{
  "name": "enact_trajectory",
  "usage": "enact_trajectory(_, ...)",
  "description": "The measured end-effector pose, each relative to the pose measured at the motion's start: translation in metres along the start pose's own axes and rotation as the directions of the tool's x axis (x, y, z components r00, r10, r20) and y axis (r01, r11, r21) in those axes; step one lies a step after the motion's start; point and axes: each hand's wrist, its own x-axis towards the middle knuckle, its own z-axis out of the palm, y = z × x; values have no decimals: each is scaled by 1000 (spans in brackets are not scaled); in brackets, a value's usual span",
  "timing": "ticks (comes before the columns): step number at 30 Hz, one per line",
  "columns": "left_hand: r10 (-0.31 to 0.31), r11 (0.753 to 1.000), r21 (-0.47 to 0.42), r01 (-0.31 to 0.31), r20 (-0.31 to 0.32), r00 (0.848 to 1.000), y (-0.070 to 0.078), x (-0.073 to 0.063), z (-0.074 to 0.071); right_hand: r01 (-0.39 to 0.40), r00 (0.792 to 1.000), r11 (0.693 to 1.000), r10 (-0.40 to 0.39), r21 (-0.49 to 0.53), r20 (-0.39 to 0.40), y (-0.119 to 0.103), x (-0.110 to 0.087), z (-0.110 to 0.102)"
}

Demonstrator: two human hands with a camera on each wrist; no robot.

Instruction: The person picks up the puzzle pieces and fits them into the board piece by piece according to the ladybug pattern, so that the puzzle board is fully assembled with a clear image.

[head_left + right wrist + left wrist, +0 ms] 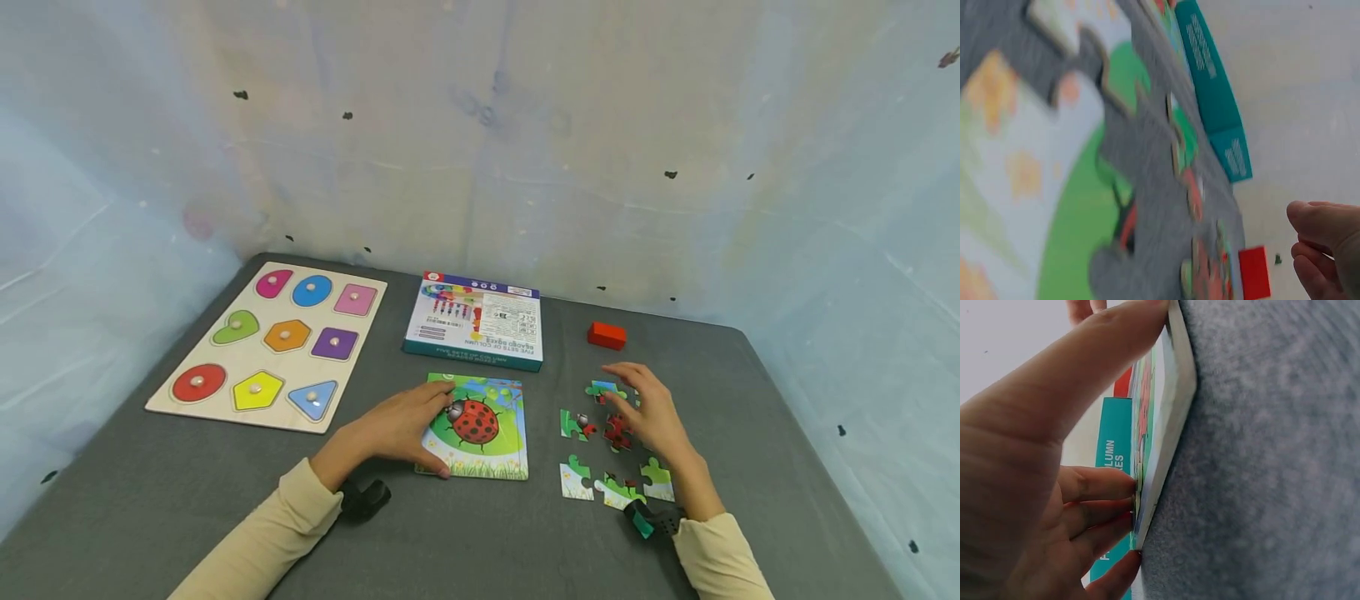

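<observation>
Left hand [403, 422] grips the ladybug board [480, 429]; at its three o'clock, right hand [657, 414], fingers parted, seems to be choosing puzzle pieces [576, 483]; pinching seems called for.

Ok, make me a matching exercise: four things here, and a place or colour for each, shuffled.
1. Left hand
2. Right hand
3. Block
4. Box

A. Red all over, as far as it shows
B. Just beyond the ladybug board
C. Above the loose pieces
D. Touching the ladybug board

Pairs: 1-D, 2-C, 3-A, 4-B
</observation>
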Motion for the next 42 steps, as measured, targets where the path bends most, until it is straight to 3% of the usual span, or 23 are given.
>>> enact_trajectory(10,-4,1000,-1,4,0,1000,2,4,0,-53,986,998,59,-37,157,22,-6,4)
enact_trajectory(18,-40,998,-50,43,63,997,9,9,-5,-64,964,996,76,-57,253,29,-5,11)
enact_trajectory(33,-33,996,-76,39,77,997,14,10,-6,11,989,998,-1,-62,150,26,-2,20)
enact_trajectory(37,-31,996,-86,37,74,997,14,9,-7,43,994,998,-38,-49,98,13,7,24)
enact_trajectory(42,-24,995,-97,31,73,997,14,8,-7,96,994,995,-94,-26,58,-19,19,34)
